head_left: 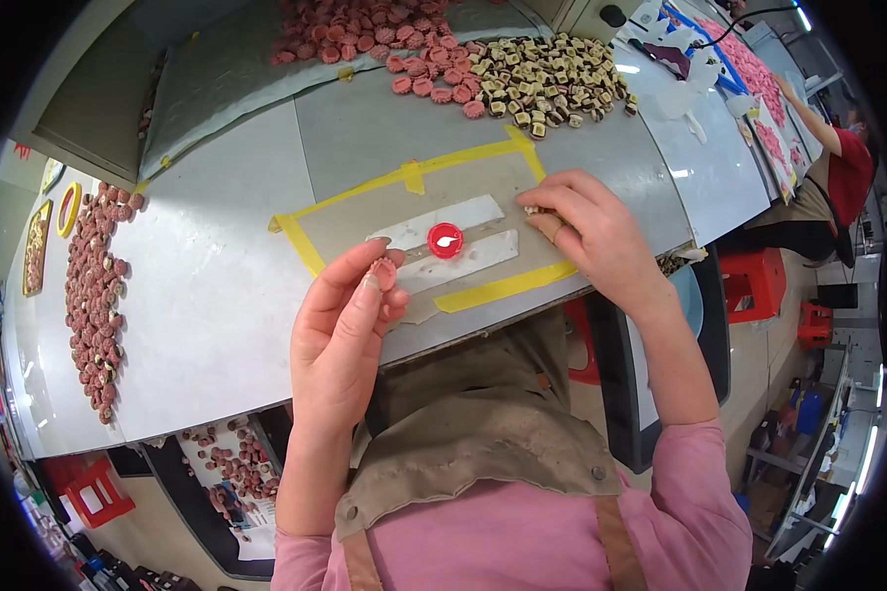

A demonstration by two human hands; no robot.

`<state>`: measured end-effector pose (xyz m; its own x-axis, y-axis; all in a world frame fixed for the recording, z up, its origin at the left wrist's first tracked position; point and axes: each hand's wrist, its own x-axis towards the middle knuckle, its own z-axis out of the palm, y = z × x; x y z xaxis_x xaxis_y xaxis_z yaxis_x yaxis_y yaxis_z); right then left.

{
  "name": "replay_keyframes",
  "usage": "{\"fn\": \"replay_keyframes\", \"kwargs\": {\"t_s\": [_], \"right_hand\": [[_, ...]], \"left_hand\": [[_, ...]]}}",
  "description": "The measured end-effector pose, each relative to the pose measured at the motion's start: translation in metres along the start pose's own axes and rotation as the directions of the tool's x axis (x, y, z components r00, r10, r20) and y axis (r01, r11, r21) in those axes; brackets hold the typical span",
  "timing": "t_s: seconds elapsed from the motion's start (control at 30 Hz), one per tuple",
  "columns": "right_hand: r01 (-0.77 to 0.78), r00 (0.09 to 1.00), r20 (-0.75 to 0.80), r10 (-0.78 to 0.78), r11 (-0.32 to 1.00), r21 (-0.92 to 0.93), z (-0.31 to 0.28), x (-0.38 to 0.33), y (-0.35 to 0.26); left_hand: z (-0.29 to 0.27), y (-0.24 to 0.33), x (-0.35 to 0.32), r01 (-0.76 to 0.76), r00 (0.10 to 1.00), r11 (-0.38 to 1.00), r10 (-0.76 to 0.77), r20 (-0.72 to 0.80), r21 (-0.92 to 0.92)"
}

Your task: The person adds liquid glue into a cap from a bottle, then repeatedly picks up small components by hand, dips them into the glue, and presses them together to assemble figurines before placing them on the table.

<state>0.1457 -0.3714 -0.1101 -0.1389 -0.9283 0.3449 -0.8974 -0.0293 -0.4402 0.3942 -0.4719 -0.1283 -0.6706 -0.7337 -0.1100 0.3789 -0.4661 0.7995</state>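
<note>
Raised above the near edge of the work mat, my left hand (340, 330) pinches a small pink scalloped cup (384, 274) between thumb and fingers. My right hand (586, 227) is closed at the fingertips on a small pale piece (532, 209), mostly covered by the fingers. Between the hands sits a round red lid (445, 240) with a white blob in it. It rests across two white strips (478, 258), inside a yellow tape outline (360, 195) on the table.
Pink scalloped cups (365, 30) are heaped at the back, beside a pile of cream-and-brown pieces (552, 84). Filled-looking pink pieces (97, 286) lie along the left, near a yellow tape roll (69, 209). A person in red (848, 167) works at the far right. A red stool (756, 284) stands below.
</note>
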Motion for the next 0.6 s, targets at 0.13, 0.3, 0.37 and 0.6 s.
{"fn": "replay_keyframes", "kwargs": {"t_s": [0.13,0.3,0.37,0.6], "right_hand": [[0.013,1.000,0.019,-0.012,0.999,-0.032,0.001,0.008,-0.001],[-0.158,0.987,0.058,0.152,0.982,0.106,-0.001,0.009,-0.009],[-0.156,0.986,0.075,0.150,0.983,0.091,-0.003,0.009,-0.012],[-0.157,0.986,0.069,0.153,0.986,0.055,-0.013,0.012,-0.011]], "left_hand": [[0.004,0.001,0.001,-0.012,0.999,1.000,0.012,-0.032,0.021],[-0.001,0.003,0.001,-0.011,1.000,1.000,0.011,0.022,0.007],[-0.003,0.003,0.000,-0.009,1.000,1.000,0.009,0.029,-0.002],[-0.004,0.002,0.003,0.006,0.999,1.000,-0.005,0.053,-0.017]]}}
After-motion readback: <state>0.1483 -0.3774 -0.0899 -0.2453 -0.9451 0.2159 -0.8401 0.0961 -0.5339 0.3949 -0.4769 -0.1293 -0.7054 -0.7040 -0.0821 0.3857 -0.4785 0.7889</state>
